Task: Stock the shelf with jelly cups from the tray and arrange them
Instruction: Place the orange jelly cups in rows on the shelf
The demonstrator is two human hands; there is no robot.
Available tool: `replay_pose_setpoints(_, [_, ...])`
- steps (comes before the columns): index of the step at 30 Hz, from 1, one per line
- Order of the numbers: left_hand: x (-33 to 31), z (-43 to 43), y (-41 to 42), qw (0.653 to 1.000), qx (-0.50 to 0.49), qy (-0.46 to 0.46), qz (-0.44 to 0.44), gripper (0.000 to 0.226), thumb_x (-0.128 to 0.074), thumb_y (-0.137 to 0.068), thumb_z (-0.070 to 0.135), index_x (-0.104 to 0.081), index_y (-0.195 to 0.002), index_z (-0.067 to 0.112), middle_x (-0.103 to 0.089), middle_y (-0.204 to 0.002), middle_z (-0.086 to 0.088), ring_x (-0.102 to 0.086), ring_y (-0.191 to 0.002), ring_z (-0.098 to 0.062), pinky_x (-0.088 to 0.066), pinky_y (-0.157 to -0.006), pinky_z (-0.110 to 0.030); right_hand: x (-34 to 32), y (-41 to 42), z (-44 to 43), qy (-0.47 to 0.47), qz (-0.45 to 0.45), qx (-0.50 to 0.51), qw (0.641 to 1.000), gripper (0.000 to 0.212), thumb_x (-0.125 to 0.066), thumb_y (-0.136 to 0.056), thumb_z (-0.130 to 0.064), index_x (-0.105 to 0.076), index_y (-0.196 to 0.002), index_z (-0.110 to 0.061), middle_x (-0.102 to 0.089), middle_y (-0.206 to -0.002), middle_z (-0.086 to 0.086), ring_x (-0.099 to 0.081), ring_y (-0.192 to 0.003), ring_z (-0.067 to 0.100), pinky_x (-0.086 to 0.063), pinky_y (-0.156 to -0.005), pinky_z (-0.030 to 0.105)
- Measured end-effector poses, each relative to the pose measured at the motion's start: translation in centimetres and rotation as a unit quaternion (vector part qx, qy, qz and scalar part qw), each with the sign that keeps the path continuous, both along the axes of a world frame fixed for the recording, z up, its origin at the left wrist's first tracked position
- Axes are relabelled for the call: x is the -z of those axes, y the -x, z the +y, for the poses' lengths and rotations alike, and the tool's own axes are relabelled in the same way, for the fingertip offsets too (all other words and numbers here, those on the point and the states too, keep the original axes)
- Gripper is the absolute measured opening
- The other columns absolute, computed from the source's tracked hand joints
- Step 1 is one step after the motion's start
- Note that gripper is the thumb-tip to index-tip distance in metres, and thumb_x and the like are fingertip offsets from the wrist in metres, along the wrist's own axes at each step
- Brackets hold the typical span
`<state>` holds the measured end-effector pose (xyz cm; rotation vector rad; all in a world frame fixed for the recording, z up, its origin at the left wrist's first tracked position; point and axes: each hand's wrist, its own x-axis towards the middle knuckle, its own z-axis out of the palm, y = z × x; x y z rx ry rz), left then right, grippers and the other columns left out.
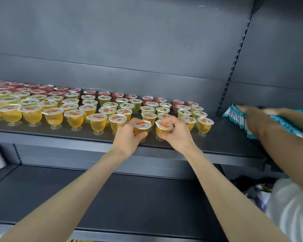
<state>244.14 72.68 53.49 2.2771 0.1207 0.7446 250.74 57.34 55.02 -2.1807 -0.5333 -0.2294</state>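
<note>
Small clear-plastic stemmed jelly cups, yellow inside w/ white foil lids printed orange: light, stiff-walled, prob. top-heavy on that narrow foot. Best held round the bowl, not by the lid (thin foil could dent or peel). Left hand (128,137) has its fingers curled round the left cup (142,126); right hand (177,135) wraps the right cup (164,127) just beside it. Both sit at the front edge of the dark grey metal shelf (226,135); can't tell if their feet touch it. Stocked rows (87,107) behind run yellow, green, red.
</note>
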Motion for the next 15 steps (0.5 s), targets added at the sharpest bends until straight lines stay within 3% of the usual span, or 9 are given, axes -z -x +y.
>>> replay_pose_setpoints(3, [-0.1, -0.2, -0.5, 0.999, -0.022, -0.02, 0.014, 0.037, -0.067, -0.086, 0.021, -0.055, -0.121, 0.017, -0.065, -0.105, -0.007, -0.054, -0.065, -0.004, -0.044, -0.067, -0.02, 0.2, -0.3, 0.3, 0.017, -0.013, 0.004, 1.0, 0.039, -0.075, -0.079, -0.014, -0.06, -0.114, -0.022, -0.041, -0.123, -0.001, -0.056, -0.109, 0.02, -0.048, -0.098, 0.031])
replay_pose_setpoints(6, [0.0, -0.3, -0.8, 0.999, -0.032, -0.032, 0.024, 0.038, -0.067, -0.086, 0.023, -0.053, -0.121, 0.016, -0.064, -0.109, -0.009, -0.061, -0.084, -0.021, -0.052, -0.077, -0.031, 0.3, -0.3, 0.4, 0.047, -0.027, 0.017, 0.998, 0.039, -0.073, -0.081, -0.018, -0.058, -0.117, -0.022, -0.039, -0.124, 0.0, -0.056, -0.107, 0.02, -0.048, -0.097, 0.03])
replay_pose_setpoints(9, [-0.3, -0.2, -0.6, 0.999, -0.027, -0.027, 0.039, 0.037, -0.067, -0.086, 0.022, -0.052, -0.119, 0.015, -0.065, -0.106, -0.01, -0.061, -0.09, -0.024, -0.053, -0.08, -0.034, 0.2, 0.0, 0.7, 0.068, -0.028, 0.023, 0.997, 0.039, -0.07, -0.084, -0.018, -0.055, -0.119, -0.022, -0.038, -0.127, 0.002, -0.056, -0.107, 0.021, -0.046, -0.096, 0.027])
replay_pose_setpoints(15, [-1.5, -0.2, 0.1, 0.995, -0.007, -0.054, 0.086, 0.042, -0.062, -0.09, 0.019, -0.045, -0.128, 0.014, -0.063, -0.111, -0.014, -0.06, -0.098, -0.029, -0.05, -0.08, -0.034, -0.9, 1.0, 1.1, 0.132, -0.025, 0.052, 0.99, 0.044, -0.069, -0.085, -0.022, -0.05, -0.125, -0.026, -0.035, -0.132, 0.003, -0.055, -0.11, 0.026, -0.047, -0.094, 0.034])
